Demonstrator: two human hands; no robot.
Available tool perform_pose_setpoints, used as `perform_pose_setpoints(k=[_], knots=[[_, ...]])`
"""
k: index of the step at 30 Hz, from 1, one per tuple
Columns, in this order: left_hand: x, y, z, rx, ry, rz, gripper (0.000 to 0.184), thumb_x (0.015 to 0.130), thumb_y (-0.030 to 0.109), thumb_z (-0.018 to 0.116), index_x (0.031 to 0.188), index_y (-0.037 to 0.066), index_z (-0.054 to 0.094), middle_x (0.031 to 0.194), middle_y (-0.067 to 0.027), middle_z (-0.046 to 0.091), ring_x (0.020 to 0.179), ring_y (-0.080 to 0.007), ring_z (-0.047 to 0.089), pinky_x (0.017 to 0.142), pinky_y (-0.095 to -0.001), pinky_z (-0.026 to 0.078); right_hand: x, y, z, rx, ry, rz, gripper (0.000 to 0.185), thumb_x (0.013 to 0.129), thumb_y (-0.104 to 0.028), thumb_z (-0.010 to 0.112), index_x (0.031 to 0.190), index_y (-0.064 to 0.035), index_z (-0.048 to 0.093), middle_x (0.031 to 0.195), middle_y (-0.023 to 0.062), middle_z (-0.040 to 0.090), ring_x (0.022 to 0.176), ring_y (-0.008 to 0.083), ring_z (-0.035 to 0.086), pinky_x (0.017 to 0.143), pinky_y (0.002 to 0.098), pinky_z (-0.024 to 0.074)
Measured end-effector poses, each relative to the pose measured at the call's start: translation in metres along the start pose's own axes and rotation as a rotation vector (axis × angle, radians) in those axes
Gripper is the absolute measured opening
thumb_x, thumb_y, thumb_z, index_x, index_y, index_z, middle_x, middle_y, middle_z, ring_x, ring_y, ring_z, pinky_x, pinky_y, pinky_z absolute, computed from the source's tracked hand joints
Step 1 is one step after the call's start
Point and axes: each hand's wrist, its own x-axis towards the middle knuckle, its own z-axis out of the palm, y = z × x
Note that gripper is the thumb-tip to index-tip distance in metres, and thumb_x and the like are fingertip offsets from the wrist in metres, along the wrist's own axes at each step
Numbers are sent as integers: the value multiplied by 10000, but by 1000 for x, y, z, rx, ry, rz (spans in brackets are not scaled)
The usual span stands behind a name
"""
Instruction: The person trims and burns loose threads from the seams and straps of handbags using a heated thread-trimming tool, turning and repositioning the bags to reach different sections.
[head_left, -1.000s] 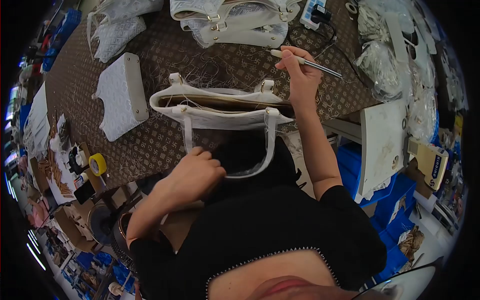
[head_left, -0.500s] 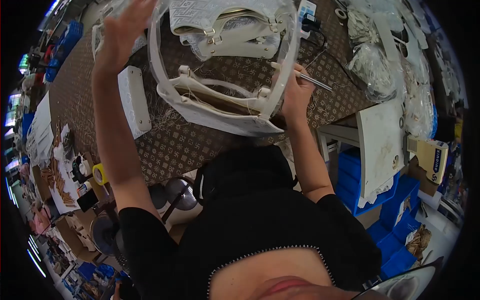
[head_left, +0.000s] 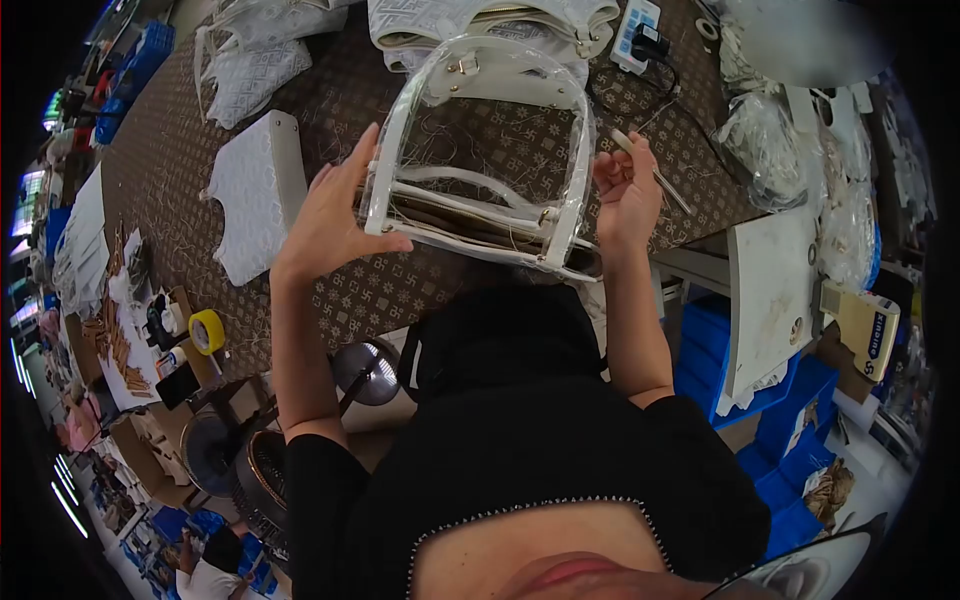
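Observation:
A white handbag (head_left: 470, 240) stands before me, its top facing me and its tall handle (head_left: 395, 130) upright under clear plastic wrap. Thumb and fingers spread, my left hand (head_left: 335, 220) is open at the bag's left end; whether it touches the bag I cannot tell. My right hand (head_left: 630, 205), just off the bag's right side, is closed around a slim tool (head_left: 672, 190) with a pale end and a thin metal shaft. Its exact kind is unclear. Loose threads lie on and around the bag.
Further white bags (head_left: 480, 25) lie across the back of the brown patterned table (head_left: 350, 305). A white panel piece (head_left: 255, 190) is to the left. A power strip (head_left: 635, 35) with a black plug and plastic-wrapped parts (head_left: 765, 150) are on the right. Yellow tape (head_left: 207, 331) sits lower left.
My left hand has come down from the raised handle to the bag's left end. The handbag has turned slightly and shifted right. My right hand has moved a little right, away from the handle.

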Motion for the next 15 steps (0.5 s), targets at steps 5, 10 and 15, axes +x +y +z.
perform_pose_setpoints(k=[5, 10, 15], knots=[[-24, 0, 0, -348, -239, -27, 1286, 492, 635, 772, 1437, 47, 128, 1288, -206, 473, 1202, -329, 454, 1032, -411, 303, -2, -15, -15, 66, 130, -95, 306, 914, -232, 534, 1146, -36, 488, 804, 38, 588, 725, 196, 625, 693, 322, 551], [-32, -15, -4, -583, -294, -150, 1188, 590, 706, 641, 1431, 27, 148, 1318, -215, 428, 1234, -306, 417, 1012, -391, 334, -27, -16, -19, -122, -95, -106, 260, 948, -217, 473, 1126, -28, 492, 805, 53, 600, 721, 181, 623, 721, 338, 547], [-13, -37, 8, -474, -459, -254, 822, 889, 630, 289, 1440, 43, 122, 1376, -225, 363, 1215, -317, 444, 1021, -399, 334, -34, -11, -4, -317, -156, -257, 241, 955, -202, 461, 1107, -22, 514, 789, 68, 602, 698, 160, 612, 706, 309, 533]])
